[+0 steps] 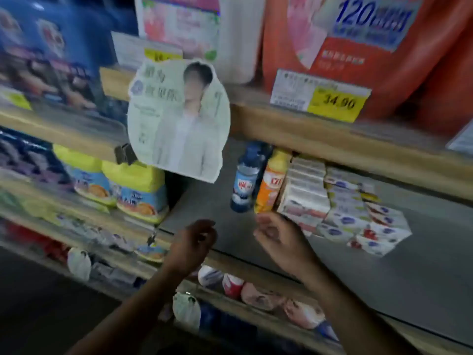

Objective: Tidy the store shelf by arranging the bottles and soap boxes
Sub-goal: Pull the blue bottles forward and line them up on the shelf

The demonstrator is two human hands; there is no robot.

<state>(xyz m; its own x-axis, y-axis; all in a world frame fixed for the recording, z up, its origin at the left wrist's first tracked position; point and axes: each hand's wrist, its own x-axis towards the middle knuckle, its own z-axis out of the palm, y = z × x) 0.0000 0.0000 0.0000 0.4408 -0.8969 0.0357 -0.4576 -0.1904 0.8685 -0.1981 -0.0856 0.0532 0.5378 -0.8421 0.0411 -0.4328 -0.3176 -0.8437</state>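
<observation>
The left hand point(197, 242) hangs over the front edge of the grey shelf point(384, 272), fingers loosely curled inward with nothing in them; it touches no product. The right hand point(277, 235) is raised a little farther in, palm turned toward the left, fingers relaxed and half bent, also holding nothing. Its fingertips sit just below the base of the orange bottle point(272, 181), very near it, though motion blur keeps me from telling whether they touch.

The orange bottle stands with a yellow cap, its long axis running up and slightly tilted, cap toward the back of the shelf. Just beside it on the left stands the blue bottle point(247, 176), touching or nearly touching it, leaning the same way, label facing forward. Both lie above and between the two hands.

To the right of the orange bottle, pressed against it, rises a stack of soap boxes point(305, 190), lying flat with their long sides facing outward. Further right more soap boxes point(363, 221) spread in a looser, stepped heap toward the front of the shelf, some turned at an angle.

Left of the hands stand yellow-topped bags point(138, 190), and a paper cut-out sign point(179, 119) hangs from the shelf above.
</observation>
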